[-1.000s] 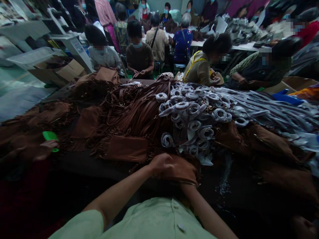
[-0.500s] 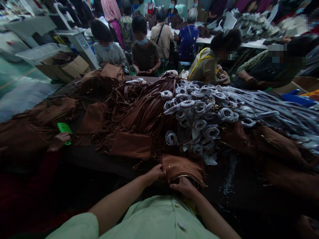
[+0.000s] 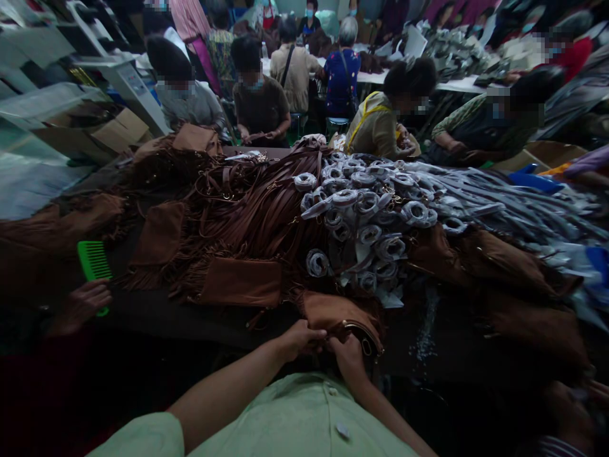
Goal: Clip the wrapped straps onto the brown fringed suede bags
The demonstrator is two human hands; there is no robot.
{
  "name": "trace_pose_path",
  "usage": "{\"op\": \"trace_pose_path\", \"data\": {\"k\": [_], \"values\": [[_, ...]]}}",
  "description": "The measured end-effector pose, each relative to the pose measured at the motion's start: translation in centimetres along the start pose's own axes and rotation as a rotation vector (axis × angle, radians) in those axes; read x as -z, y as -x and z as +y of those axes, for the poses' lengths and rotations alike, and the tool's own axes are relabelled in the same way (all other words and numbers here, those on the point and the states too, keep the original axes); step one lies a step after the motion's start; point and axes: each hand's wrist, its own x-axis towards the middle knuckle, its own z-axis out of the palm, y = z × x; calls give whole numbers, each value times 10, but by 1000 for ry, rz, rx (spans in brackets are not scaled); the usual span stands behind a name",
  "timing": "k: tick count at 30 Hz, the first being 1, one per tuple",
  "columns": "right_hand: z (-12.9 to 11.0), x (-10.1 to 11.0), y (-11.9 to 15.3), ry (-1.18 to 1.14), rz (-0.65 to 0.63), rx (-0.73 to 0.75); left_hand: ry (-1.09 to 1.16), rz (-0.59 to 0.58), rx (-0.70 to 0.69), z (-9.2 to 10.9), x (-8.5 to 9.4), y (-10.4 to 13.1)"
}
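Note:
A brown fringed bag (image 3: 333,310) lies at the table's near edge in front of me, its gold zipper (image 3: 364,330) partly open at the right end. My left hand (image 3: 302,339) is closed at the bag's near left edge, thumb and fingers pinched together. Close beside it, my right hand (image 3: 347,354) grips the near edge by the zipper, left of the opening. The fingertips of both hands are partly hidden, so I cannot tell whether they also hold the zipper pull. A metal ring shows inside the opening.
Another brown bag (image 3: 242,281) lies just left. Beyond are brown straps (image 3: 257,209) and plastic-wrapped strap coils (image 3: 368,235). More bags (image 3: 504,260) lie right. At left, a co-worker's hand (image 3: 85,301) holds a green comb (image 3: 94,260). Several people sit across the table.
My right hand has come out of the bag's opening and moved left to its edge. My left hand has moved right, nearer to it. The co-worker's comb is raised more upright.

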Motion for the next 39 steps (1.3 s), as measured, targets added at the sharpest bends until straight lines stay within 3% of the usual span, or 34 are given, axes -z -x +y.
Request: {"op": "trace_pose_path", "data": {"k": [4,7,9,14,17,20,23,26,28,29,31,33,36,39], "values": [[-9,5,4,-127,11,44,-9,49,7,-1,-10,-6],[-15,14,4,-118,-55,61,-2,67,-24,-2,-14,-10],[-10,23,3,-70,-18,57,-7,87,-37,2,-14,-10],[32,70,0,24,266,5,-43,184,-38,21,7,-6],[61,106,-3,103,438,-36,-49,159,1,25,24,-5],[81,133,-10,128,466,-62,-49,81,21,24,33,-4],[85,150,-18,118,434,-106,-40,67,10,25,29,-2],[64,151,-17,304,465,-7,9,58,50,30,10,3],[37,141,-11,500,455,206,54,26,85,35,-11,5],[21,133,-9,569,365,352,74,4,93,37,-24,5],[-8,116,-7,669,58,561,102,-35,79,45,-50,4],[-34,109,-15,723,-29,596,123,-60,39,58,-73,1],[-67,129,-42,701,-84,542,140,-139,-9,89,-96,1],[-101,183,-76,472,-204,531,173,-246,-111,127,-107,5]]}}
